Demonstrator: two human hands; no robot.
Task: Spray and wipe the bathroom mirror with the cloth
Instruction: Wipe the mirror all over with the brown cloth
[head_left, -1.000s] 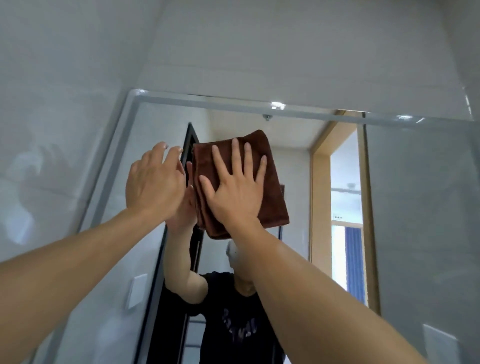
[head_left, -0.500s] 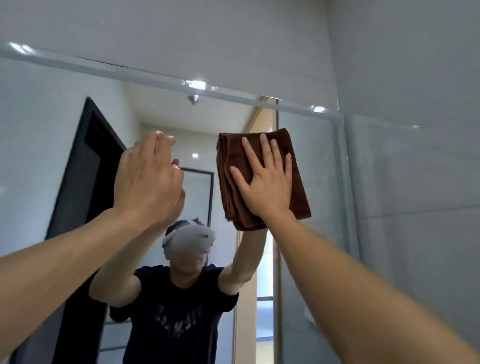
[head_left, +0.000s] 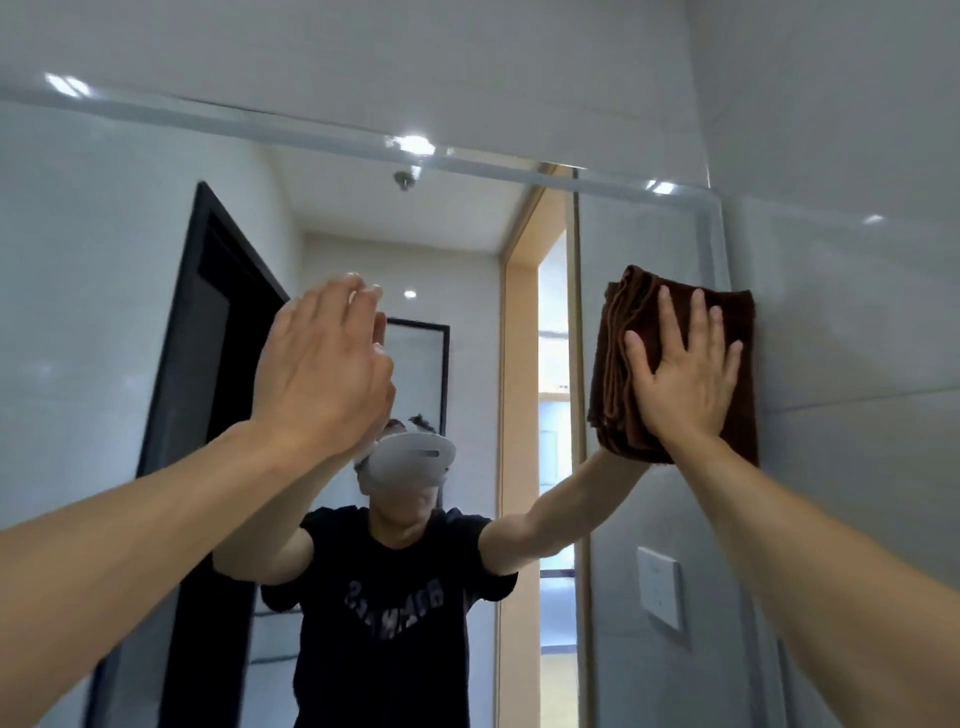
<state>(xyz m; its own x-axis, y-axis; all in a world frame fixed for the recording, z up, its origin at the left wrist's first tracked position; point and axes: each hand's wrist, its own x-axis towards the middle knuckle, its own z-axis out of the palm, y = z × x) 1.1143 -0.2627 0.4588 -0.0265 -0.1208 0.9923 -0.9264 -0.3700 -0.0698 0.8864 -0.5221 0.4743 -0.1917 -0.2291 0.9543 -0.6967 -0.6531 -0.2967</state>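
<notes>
My right hand (head_left: 680, 384) presses one folded cloth (head_left: 623, 364) flat at the mirror (head_left: 104, 312)'s right edge; my left hand (head_left: 322, 379) is open-fingered, holding nothing.

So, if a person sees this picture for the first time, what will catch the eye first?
Probably the folded brown cloth, pressed flat by the right hand with spread fingers at the mirror's right edge, near the top corner. Next, the left hand, open and raised before the glass at centre-left. Between them, the mirror reflects the person in a black T-shirt.
</notes>
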